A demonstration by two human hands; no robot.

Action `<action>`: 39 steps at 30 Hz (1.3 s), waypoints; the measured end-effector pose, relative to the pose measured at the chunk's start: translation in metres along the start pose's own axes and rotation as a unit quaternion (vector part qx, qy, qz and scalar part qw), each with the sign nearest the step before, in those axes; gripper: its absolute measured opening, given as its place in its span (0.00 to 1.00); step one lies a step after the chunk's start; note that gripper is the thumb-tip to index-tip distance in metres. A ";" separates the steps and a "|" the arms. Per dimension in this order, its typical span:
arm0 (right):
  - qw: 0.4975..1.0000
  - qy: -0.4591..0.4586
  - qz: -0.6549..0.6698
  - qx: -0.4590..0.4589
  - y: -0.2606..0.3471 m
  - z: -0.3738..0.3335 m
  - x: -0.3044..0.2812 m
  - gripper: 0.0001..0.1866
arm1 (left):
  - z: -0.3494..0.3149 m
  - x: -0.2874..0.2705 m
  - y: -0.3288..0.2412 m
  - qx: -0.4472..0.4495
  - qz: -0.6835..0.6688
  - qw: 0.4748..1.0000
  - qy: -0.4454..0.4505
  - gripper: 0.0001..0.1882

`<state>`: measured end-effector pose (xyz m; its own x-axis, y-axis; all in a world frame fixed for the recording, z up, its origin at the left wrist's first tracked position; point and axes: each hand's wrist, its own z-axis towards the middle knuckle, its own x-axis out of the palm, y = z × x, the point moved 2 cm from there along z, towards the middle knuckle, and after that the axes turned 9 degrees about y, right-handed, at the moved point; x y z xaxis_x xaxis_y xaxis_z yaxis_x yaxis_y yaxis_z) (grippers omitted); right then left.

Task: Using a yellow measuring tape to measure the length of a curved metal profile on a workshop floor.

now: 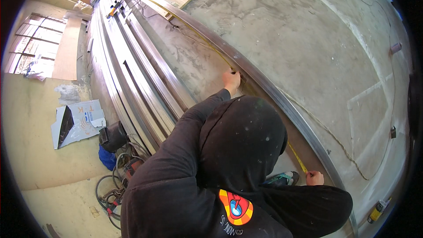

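A yellow tape measure blade [208,46] runs along the near side of a long metal profile [260,78] on the floor. My left hand [231,81] is reached forward and closed on the blade. At the lower right, my right hand [314,178] grips the nearer stretch of the tape, its fingers curled round. Something small and dark shows there, too small to make out. A rounded mass of black cloth [244,136], apparently my bent knee, hides the blade between the hands. Part of a shoe [283,178] shows beside it.
Long shiny metal tubes [145,68] lie side by side to the left, with a yellow-and-black power tool [115,9] on them. Further left are a dark welding mask [112,136], coiled cables [115,194] and cardboard [79,121]. A cord [326,128] and a yellow-and-black can [376,211] lie right.
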<state>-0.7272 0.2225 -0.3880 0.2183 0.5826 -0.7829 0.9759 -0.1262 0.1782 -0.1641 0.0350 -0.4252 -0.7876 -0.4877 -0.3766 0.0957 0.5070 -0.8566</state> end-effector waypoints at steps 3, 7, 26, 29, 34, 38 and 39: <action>0.999 0.018 0.025 0.006 0.001 0.000 -0.001 0.11 | 0.001 -0.002 0.008 0.004 -0.022 1.000 -0.007 0.15; 1.000 0.001 0.009 0.005 0.002 0.003 0.004 0.10 | 0.009 -0.003 0.014 -0.015 0.002 0.999 -0.046 0.15; 0.999 -0.029 0.027 -0.010 0.010 -0.003 -0.016 0.11 | 0.005 0.006 -0.011 -0.047 -0.113 0.992 0.036 0.16; 0.993 -0.103 -0.001 -0.055 0.021 0.000 -0.014 0.11 | 0.023 -0.012 0.007 0.011 -0.120 0.992 0.024 0.14; 0.987 -0.130 0.017 -0.092 0.002 0.006 -0.005 0.12 | 0.029 -0.005 0.009 -0.008 0.010 1.000 0.028 0.16; 0.979 -0.188 -0.007 -0.075 0.033 0.013 -0.013 0.10 | 0.072 -0.057 0.024 0.106 0.144 0.980 0.087 0.18; 0.975 -0.209 -0.006 -0.076 0.028 0.013 -0.010 0.10 | 0.071 -0.045 0.026 0.010 0.002 0.997 0.079 0.16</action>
<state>-0.7023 0.2031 -0.3832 0.2212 0.2004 -0.9544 0.9732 0.0180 0.2293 -0.0828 0.0196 -0.4551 -0.8734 -0.3657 -0.3216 0.1107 0.4941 -0.8624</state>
